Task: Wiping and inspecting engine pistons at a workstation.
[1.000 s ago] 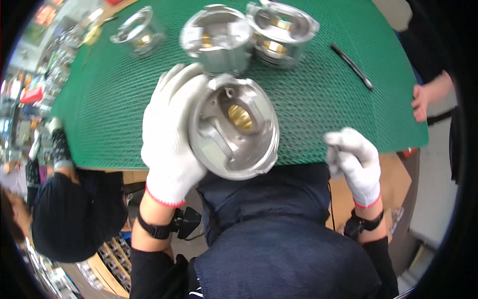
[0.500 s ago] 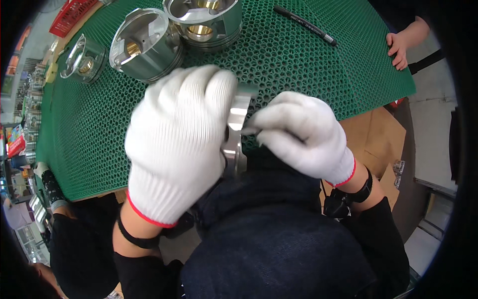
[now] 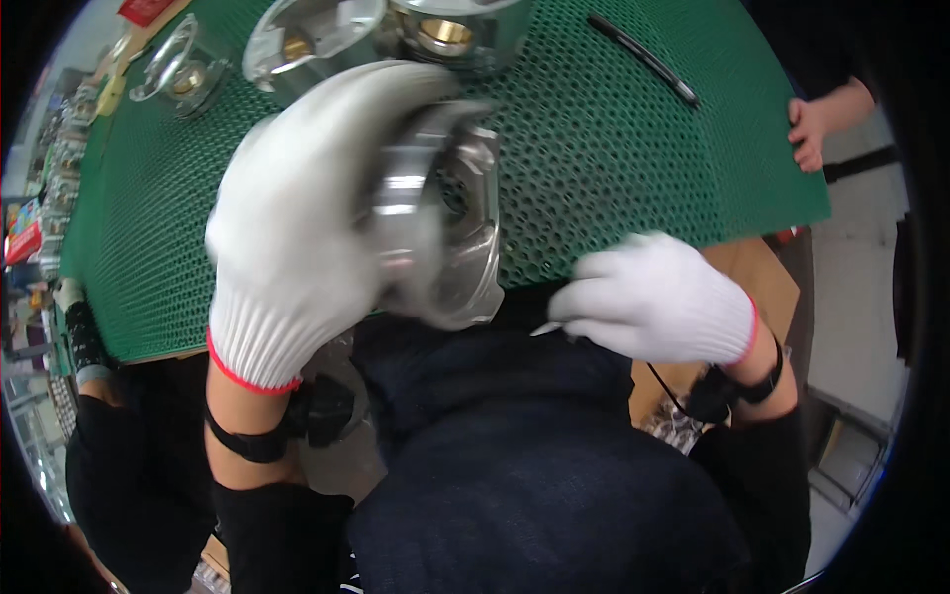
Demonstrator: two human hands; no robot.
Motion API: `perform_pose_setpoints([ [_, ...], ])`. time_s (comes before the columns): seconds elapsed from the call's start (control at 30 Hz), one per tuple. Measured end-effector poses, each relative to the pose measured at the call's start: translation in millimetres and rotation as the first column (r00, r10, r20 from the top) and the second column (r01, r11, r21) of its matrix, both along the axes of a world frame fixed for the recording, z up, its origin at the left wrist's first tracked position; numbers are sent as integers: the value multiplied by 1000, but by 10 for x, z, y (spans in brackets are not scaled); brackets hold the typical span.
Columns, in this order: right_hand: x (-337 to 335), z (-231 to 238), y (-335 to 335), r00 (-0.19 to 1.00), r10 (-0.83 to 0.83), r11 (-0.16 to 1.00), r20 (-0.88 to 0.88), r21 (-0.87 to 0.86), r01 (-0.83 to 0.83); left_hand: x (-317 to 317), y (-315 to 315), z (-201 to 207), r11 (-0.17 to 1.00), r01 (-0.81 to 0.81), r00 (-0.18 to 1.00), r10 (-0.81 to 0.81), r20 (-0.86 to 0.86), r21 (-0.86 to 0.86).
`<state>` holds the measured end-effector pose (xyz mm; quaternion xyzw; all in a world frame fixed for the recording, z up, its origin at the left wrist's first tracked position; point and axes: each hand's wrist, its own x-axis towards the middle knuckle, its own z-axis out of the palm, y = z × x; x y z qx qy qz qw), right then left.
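My left hand [image 3: 287, 198], in a white knit glove with a red cuff edge, grips a shiny metal piston [image 3: 480, 267] over the near edge of the green mat. The piston is tilted, its hollow side facing right; motion smears it and the glove. Farther right, my gloved right hand [image 3: 653, 302] is pinched around a thin tool, of which only a pale pointed tip [image 3: 544, 329] shows. That tip is apart from the piston. Beyond my left hand, more pistons with brass-coloured bores stand on the mat: one [image 3: 317, 49], another [image 3: 485, 40] and a farther one [image 3: 183, 79].
A green mat [image 3: 594, 178] with a honeycomb pattern covers the table. On it lies a black marker [image 3: 643, 57]. Another person's hand [image 3: 809, 129] rests at the right edge. A second person's patterned sleeve [image 3: 87, 332] shows at left. Cardboard [image 3: 757, 287] lies below right.
My left hand has turned the piston so its hollow side shows. The right hand has drawn back, right and nearer me, away from the piston. The view has shifted slightly.
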<state>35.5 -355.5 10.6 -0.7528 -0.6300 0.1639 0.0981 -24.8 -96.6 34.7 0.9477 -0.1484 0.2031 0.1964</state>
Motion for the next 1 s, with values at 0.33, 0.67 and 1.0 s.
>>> perform_pose_setpoints([
  [0.33, -126, -171, 80, -24, -220, 873, -975, -208, 441, -806, 267, -783, 666, -382, 924, 280, -261, -641],
  [0.67, -291, -75, 82, 124, -406, 687, -906, -213, 694, -219, 589, -566, 907, -163, 962, 58, -268, -389],
  [1.0, -70, -40, 188, 359, -471, 628, -806, -20, 778, -73, -494, 3, 942, -26, 999, 36, -24, 335],
])
